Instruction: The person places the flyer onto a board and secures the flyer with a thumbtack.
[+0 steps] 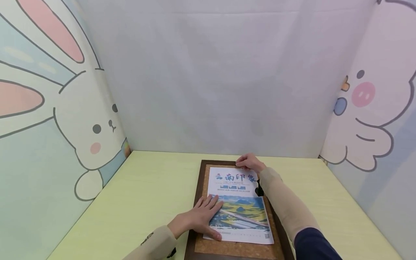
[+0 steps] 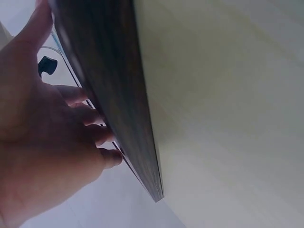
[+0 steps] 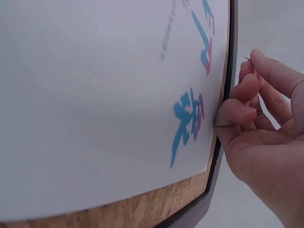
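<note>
A printed poster (image 1: 242, 209) with a blue-and-yellow landscape and large lettering lies on a cork board (image 1: 234, 248) with a dark wooden frame (image 2: 114, 80). My left hand (image 1: 204, 216) rests on the poster's left side, its fingers spread. At the far edge of the board, my right hand (image 1: 251, 162) is above the poster's top right corner. In the right wrist view its thumb and forefinger pinch a tiny thumbtack (image 3: 249, 61), the thin point sticking out. The other fingers curl near the frame's edge.
The board lies on a pale yellow table (image 1: 146, 202). A plain pale curtain (image 1: 208, 79) stands behind it. Side panels bear a cartoon rabbit (image 1: 87, 130) on the left and a cartoon pig (image 1: 364, 119) on the right.
</note>
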### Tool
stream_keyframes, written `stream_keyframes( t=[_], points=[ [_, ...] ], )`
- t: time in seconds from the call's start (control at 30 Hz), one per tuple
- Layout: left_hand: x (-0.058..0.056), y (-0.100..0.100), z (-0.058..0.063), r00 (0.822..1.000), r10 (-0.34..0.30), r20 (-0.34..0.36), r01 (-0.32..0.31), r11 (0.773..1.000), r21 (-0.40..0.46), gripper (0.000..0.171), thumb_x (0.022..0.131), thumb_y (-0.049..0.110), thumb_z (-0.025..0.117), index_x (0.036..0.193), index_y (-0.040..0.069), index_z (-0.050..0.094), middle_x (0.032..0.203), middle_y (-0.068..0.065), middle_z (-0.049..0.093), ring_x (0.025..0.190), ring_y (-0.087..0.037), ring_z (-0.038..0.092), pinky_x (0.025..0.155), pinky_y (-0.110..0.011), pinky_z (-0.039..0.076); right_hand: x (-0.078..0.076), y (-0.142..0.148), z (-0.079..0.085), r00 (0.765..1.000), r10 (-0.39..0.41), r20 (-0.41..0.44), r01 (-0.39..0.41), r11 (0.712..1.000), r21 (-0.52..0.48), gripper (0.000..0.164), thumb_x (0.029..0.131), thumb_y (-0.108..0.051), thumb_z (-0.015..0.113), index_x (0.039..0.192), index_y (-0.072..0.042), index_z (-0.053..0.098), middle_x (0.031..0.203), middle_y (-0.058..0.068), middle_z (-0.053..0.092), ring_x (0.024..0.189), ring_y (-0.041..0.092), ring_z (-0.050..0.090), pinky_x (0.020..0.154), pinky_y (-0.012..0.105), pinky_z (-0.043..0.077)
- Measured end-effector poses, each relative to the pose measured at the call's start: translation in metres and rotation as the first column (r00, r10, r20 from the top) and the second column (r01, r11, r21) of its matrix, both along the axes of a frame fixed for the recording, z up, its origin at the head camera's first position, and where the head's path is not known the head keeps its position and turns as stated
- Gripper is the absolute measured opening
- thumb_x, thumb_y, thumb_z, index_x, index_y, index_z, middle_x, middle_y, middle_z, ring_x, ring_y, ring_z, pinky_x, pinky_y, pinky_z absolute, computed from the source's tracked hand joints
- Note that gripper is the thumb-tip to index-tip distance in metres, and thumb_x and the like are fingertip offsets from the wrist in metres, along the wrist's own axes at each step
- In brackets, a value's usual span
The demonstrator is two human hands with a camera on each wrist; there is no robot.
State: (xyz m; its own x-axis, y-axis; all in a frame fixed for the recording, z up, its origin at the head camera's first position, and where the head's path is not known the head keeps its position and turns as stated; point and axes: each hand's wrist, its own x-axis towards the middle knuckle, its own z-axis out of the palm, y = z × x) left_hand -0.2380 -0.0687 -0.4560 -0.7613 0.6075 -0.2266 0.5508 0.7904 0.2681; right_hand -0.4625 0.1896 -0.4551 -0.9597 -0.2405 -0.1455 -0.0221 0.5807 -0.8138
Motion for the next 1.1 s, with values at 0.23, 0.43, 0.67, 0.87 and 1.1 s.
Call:
stream_keyframes(
  t=[0.23,0.43,0.67,0.87,1.1],
  points=[
    [0.000,0.000,0.004,1.000,0.002,0.000,-0.002,1.000,-0.011,0.106,0.077,0.066,0.067,0.156,0.020,0.014,0.165,-0.007,0.007,0.152,-0.031,0.006,0.120,-0.055,0.009,0.005,-0.007,0.003,0.999,0.041,-0.025,-0.039,0.998,0.052,0.021,0.088,-0.020,0.070,0.103,-0.006,0.074,0.081,0.002,0.065,0.061,0.014,0.049,0.055,0.024,0.040],
    [0.003,0.001,0.005,1.000,0.010,-0.002,-0.010,1.000,-0.021,0.106,0.076,0.066,0.068,0.156,0.021,0.015,0.165,-0.005,0.007,0.152,-0.030,0.006,0.121,-0.055,0.009,0.006,-0.010,0.000,0.998,0.060,-0.030,-0.057,0.994,0.089,0.018,0.087,-0.019,0.071,0.102,-0.009,0.075,0.085,0.004,0.066,0.057,0.013,0.046,0.054,0.023,0.039],
    [0.005,0.001,0.008,1.000,0.007,-0.001,-0.007,1.000,-0.019,0.106,0.076,0.066,0.067,0.156,0.020,0.016,0.165,-0.006,0.007,0.152,-0.030,0.006,0.121,-0.055,0.008,0.005,-0.014,-0.006,0.998,0.044,-0.051,-0.039,0.994,0.101,0.014,0.085,-0.018,0.074,0.097,-0.010,0.076,0.088,0.006,0.067,0.061,0.015,0.050,0.057,0.024,0.041],
    [0.004,0.001,0.007,1.000,0.009,0.016,-0.009,1.000,-0.010,0.105,0.076,0.066,0.067,0.156,0.021,0.015,0.165,-0.006,0.007,0.152,-0.030,0.005,0.121,-0.055,0.008,0.006,-0.018,-0.008,0.998,0.023,-0.059,-0.018,0.996,0.089,0.013,0.085,-0.017,0.074,0.095,-0.009,0.076,0.089,0.008,0.067,0.061,0.015,0.051,0.054,0.023,0.040],
    [0.001,0.001,0.006,1.000,0.004,0.021,-0.004,1.000,-0.002,0.105,0.077,0.066,0.067,0.156,0.020,0.014,0.165,-0.007,0.006,0.152,-0.031,0.004,0.120,-0.056,0.007,0.009,-0.020,-0.009,0.995,0.017,-0.099,-0.006,0.994,0.108,0.009,0.086,-0.016,0.073,0.092,-0.011,0.077,0.090,0.008,0.067,0.062,0.015,0.051,0.054,0.024,0.038]
  ],
)
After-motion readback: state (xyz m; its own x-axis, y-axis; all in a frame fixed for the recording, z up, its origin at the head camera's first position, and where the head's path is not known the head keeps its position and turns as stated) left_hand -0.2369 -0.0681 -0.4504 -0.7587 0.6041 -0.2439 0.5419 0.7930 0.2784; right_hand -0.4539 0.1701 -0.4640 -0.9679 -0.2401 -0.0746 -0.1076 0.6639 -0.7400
